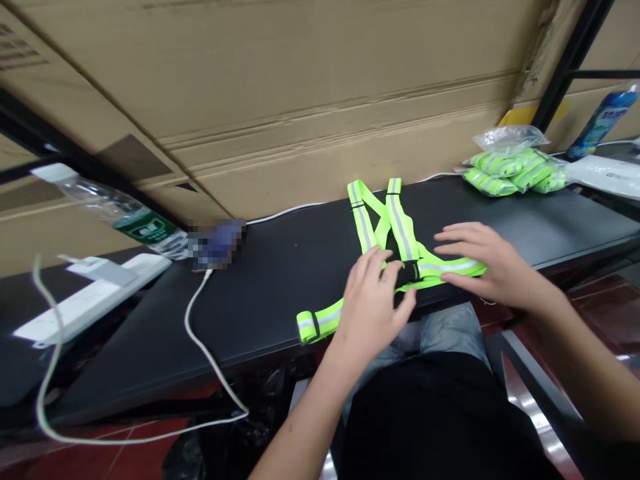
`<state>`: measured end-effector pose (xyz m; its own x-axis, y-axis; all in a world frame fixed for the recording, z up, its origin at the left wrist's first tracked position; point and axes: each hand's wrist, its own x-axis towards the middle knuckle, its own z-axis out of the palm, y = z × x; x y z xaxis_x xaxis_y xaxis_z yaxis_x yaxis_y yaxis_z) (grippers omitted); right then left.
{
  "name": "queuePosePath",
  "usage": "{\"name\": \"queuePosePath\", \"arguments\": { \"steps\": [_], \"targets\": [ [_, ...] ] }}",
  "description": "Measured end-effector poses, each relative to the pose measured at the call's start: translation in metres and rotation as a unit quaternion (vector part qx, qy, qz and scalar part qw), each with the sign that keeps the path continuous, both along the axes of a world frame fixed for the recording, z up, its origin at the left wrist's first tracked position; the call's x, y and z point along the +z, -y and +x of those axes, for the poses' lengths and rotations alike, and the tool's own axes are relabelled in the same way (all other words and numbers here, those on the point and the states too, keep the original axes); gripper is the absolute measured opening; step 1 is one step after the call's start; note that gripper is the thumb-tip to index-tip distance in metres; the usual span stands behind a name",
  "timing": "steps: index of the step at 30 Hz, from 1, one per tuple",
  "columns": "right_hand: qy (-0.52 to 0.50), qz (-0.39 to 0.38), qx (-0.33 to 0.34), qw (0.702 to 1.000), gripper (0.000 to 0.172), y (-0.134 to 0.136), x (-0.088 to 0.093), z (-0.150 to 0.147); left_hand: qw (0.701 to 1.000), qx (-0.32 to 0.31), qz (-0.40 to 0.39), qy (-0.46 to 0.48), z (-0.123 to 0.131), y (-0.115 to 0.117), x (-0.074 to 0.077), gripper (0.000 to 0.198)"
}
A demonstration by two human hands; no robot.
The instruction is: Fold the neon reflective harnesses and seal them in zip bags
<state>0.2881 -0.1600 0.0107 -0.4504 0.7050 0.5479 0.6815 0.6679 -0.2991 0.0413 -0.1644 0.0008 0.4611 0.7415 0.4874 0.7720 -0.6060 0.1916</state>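
Observation:
A neon yellow-green harness (401,223) with silver reflective stripes lies on the black table (265,280), its two shoulder straps crossing toward the cardboard. A black buckle sits at its middle, partly behind my fingers. My left hand (373,297) is over the left part of the waist strap, fingers apart and bent near the buckle. At the right end of the waist strap, my right hand (483,263) hovers with thumb and fingers spread wide around the strap, not closed on it.
Bagged green harnesses (515,170) are piled at the back right, near a blue bottle (605,120) and a white package (607,175). At left are a clear bottle (125,213), a blurred phone (220,245), a white power strip (95,300) and a looping cable (200,340). Cardboard stands behind.

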Motion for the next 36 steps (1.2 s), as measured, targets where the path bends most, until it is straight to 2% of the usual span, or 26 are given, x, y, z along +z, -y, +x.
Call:
{"name": "queuePosePath", "arguments": {
  "steps": [3, 4, 6, 8, 13, 17, 22, 25, 30, 33, 36],
  "targets": [
    [0.028, -0.071, -0.045, 0.996, 0.040, 0.000, -0.002, 0.045, 0.993, -0.109, -0.014, -0.049, 0.020, -0.006, -0.005, 0.045],
    [0.029, -0.100, -0.050, 0.993, 0.038, 0.000, -0.006, 0.057, 0.989, -0.131, -0.019, -0.070, 0.026, -0.008, -0.008, 0.050],
    [0.007, -0.134, -0.053, 0.990, 0.027, -0.001, -0.015, 0.075, 0.982, -0.150, -0.031, -0.109, 0.035, -0.012, -0.015, 0.059],
    [-0.021, -0.139, -0.053, 0.989, 0.022, -0.001, -0.022, 0.084, 0.979, -0.144, -0.047, -0.138, 0.039, -0.015, -0.020, 0.065],
    [-0.087, -0.141, -0.055, 0.985, 0.024, 0.001, -0.028, 0.094, 0.972, -0.138, -0.074, -0.172, 0.028, -0.017, -0.023, 0.071],
    [-0.116, -0.149, -0.091, 0.978, 0.030, 0.003, -0.033, 0.106, 0.968, -0.147, -0.087, -0.183, 0.019, -0.019, -0.022, 0.075],
    [-0.084, -0.133, -0.086, 0.984, 0.023, 0.003, -0.038, 0.113, 0.968, -0.146, -0.090, -0.185, 0.016, -0.018, -0.022, 0.074],
    [-0.080, -0.109, -0.088, 0.987, 0.026, 0.002, -0.044, 0.116, 0.970, -0.136, -0.095, -0.180, 0.016, -0.017, -0.022, 0.071],
    [-0.050, -0.088, -0.123, 0.987, 0.026, 0.004, -0.051, 0.110, 0.972, -0.127, -0.088, -0.179, 0.016, -0.015, -0.024, 0.069],
    [-0.032, -0.078, -0.121, 0.989, 0.026, 0.009, -0.051, 0.101, 0.973, -0.121, -0.075, -0.183, 0.018, -0.014, -0.025, 0.070],
    [-0.041, -0.072, -0.149, 0.985, 0.036, 0.016, -0.053, 0.093, 0.975, -0.119, -0.063, -0.177, 0.019, -0.011, -0.024, 0.071]
  ]
}}
